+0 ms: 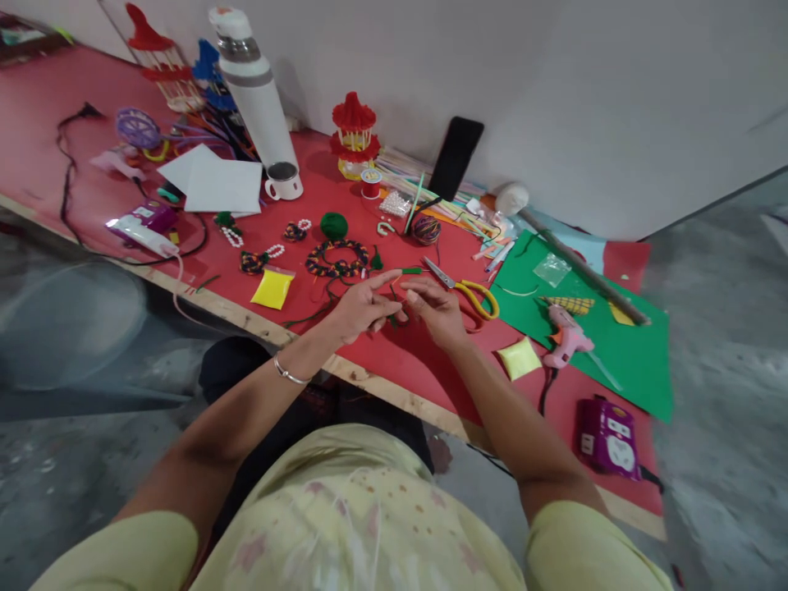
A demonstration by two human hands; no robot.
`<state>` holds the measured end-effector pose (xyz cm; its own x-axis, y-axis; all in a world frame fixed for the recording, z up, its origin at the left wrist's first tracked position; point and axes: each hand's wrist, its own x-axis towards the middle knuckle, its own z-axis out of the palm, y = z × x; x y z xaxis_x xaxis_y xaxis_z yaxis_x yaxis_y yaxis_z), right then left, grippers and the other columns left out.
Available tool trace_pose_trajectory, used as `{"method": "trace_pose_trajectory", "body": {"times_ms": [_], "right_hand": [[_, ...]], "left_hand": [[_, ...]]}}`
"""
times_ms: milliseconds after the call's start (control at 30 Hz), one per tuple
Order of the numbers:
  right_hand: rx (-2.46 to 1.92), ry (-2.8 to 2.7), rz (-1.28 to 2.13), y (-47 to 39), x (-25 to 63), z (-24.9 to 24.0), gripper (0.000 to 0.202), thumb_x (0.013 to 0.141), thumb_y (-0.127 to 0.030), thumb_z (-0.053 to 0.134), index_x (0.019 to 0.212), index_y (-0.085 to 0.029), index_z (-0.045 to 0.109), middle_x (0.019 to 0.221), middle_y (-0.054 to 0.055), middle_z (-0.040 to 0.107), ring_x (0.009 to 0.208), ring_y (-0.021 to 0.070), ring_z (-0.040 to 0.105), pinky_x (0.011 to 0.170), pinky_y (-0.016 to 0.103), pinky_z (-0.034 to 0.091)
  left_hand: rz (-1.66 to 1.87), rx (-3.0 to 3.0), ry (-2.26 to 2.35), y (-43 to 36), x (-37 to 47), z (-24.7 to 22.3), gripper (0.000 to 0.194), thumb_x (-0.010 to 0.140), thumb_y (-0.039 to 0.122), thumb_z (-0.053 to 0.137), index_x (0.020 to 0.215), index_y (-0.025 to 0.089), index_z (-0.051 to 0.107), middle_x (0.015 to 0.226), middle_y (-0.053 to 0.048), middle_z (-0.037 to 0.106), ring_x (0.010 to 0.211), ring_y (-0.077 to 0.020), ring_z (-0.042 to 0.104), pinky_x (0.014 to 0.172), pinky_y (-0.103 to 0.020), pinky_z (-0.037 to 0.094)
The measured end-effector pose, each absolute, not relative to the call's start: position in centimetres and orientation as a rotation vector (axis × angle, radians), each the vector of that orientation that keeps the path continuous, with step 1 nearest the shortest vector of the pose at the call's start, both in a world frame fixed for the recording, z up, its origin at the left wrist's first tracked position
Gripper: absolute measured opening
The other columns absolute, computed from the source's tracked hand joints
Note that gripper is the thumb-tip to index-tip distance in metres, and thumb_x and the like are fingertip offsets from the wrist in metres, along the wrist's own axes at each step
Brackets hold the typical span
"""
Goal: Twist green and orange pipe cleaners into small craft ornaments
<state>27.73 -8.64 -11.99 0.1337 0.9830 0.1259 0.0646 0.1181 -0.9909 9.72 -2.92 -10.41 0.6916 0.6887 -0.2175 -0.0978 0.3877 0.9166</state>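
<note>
My left hand (364, 312) is over the red tabletop, its index finger stretched out and the other fingers curled around a strand of dark green yarn (313, 315). Close to its right, my right hand (436, 310) pinches the yarn between thumb and fingertips. The short piece between the hands is small and partly hidden by the fingers. Just beyond the fingertips lies a thin green stick (411, 271). Scissors with yellow handles (477, 297) rest beside my right hand. A braided multicolour yarn ring (337, 258) lies beyond my left hand.
Nearby are a green yarn ball (333, 226), a multicolour yarn ball (426, 230) and a yellow packet (272, 288). A white flask (255, 98) and a propped phone (455, 158) stand behind. At right, a pink glue gun (566, 335) lies on green sheet (640, 353) near a purple socket box (608, 439).
</note>
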Motion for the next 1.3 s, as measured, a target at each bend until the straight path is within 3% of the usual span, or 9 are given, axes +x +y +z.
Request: {"method": "trace_pose_trajectory", "body": {"times_ms": [200, 367, 533, 600, 700, 833, 967, 1167, 1300], "right_hand": [[-1.082, -1.314, 1.320, -8.6, 28.3, -12.0, 0.037, 0.086, -0.047, 0.070, 0.111, -0.020, 0.075, 0.079, 0.003, 0.069, 0.062, 0.0110, 0.059, 0.055, 0.025, 0.049], [-1.061, -1.268, 1.220, -8.6, 28.0, -12.4, 0.024, 0.082, -0.041, 0.075, 0.094, -0.020, 0.077, 0.083, 0.003, 0.071, 0.066, 0.0117, 0.062, 0.064, 0.029, 0.053], [-1.136, -1.172, 1.165, -8.8, 27.6, -12.3, 0.026, 0.081, -0.042, 0.075, 0.093, -0.019, 0.075, 0.071, 0.002, 0.069, 0.066, 0.0138, 0.063, 0.066, 0.031, 0.054], [-1.210, -1.093, 1.125, -8.7, 27.9, -12.4, 0.029, 0.079, -0.044, 0.075, 0.091, -0.018, 0.074, 0.070, 0.002, 0.068, 0.061, 0.0129, 0.060, 0.061, 0.029, 0.053], [-1.295, -0.960, 0.995, -8.2, 29.0, -13.0, 0.031, 0.076, -0.045, 0.077, 0.093, -0.019, 0.072, 0.073, 0.001, 0.067, 0.058, 0.0108, 0.055, 0.054, 0.025, 0.049], [-1.246, -0.859, 0.887, -7.5, 30.5, -14.1, 0.034, 0.077, -0.040, 0.077, 0.106, -0.024, 0.071, 0.078, -0.002, 0.064, 0.059, 0.0088, 0.053, 0.053, 0.022, 0.048], [-1.215, -0.858, 0.852, -7.2, 30.9, -15.0, 0.029, 0.080, -0.040, 0.073, 0.103, -0.023, 0.074, 0.071, -0.003, 0.061, 0.054, 0.0079, 0.049, 0.050, 0.023, 0.046], [-1.262, -0.976, 0.880, -7.7, 30.7, -15.3, 0.028, 0.083, -0.042, 0.071, 0.102, -0.021, 0.075, 0.060, -0.005, 0.055, 0.046, 0.0066, 0.045, 0.046, 0.022, 0.038], [-1.290, -1.069, 0.984, -8.0, 30.4, -15.4, 0.029, 0.083, -0.042, 0.071, 0.101, -0.020, 0.076, 0.061, -0.005, 0.055, 0.047, 0.0066, 0.044, 0.046, 0.023, 0.035]], "left_hand": [[0.405, 1.024, 0.595, -2.2, 9.4, -10.6, 0.098, 0.078, 0.021, 0.078, 0.160, 0.023, 0.024, 0.075, -0.005, 0.076, 0.034, -0.0031, 0.044, 0.038, -0.015, 0.024], [0.327, 0.919, 0.567, -1.5, 9.4, -10.8, 0.088, 0.081, 0.027, 0.077, 0.156, 0.025, 0.033, 0.075, -0.004, 0.074, 0.032, -0.0014, 0.036, 0.036, -0.016, 0.017], [0.352, 0.978, 0.650, -1.4, 10.2, -10.8, 0.077, 0.081, 0.033, 0.077, 0.150, 0.022, 0.043, 0.074, -0.003, 0.070, 0.034, -0.0032, 0.040, 0.036, -0.018, 0.016], [0.412, 1.120, 0.754, -1.2, 10.2, -11.1, 0.060, 0.087, 0.040, 0.070, 0.141, 0.019, 0.053, 0.074, -0.003, 0.069, 0.036, -0.0055, 0.045, 0.037, -0.019, 0.020], [0.663, 1.487, 0.962, -0.7, 9.8, -11.8, 0.031, 0.093, 0.040, 0.059, 0.108, 0.016, 0.071, 0.074, -0.003, 0.067, 0.046, -0.0070, 0.049, 0.045, -0.021, 0.030], [0.744, 2.010, 1.003, -0.6, 9.1, -13.0, 0.015, 0.086, 0.031, 0.067, 0.088, 0.018, 0.075, 0.080, -0.004, 0.066, 0.067, -0.0122, 0.054, 0.062, -0.024, 0.039], [0.650, 2.260, 0.924, -1.2, 9.1, -14.1, 0.019, 0.077, 0.030, 0.077, 0.093, 0.019, 0.075, 0.089, -0.005, 0.064, 0.076, -0.0161, 0.056, 0.068, -0.028, 0.041], [0.694, 2.071, 0.873, -0.9, 8.8, -14.5, 0.014, 0.081, 0.030, 0.073, 0.077, 0.017, 0.068, 0.082, -0.003, 0.062, 0.068, -0.0123, 0.054, 0.063, -0.026, 0.042], [0.611, 1.578, 0.960, -1.1, 8.4, -13.7, 0.020, 0.082, 0.037, 0.070, 0.088, 0.018, 0.065, 0.059, 0.002, 0.055, 0.052, -0.0103, 0.049, 0.048, -0.022, 0.034]]}}
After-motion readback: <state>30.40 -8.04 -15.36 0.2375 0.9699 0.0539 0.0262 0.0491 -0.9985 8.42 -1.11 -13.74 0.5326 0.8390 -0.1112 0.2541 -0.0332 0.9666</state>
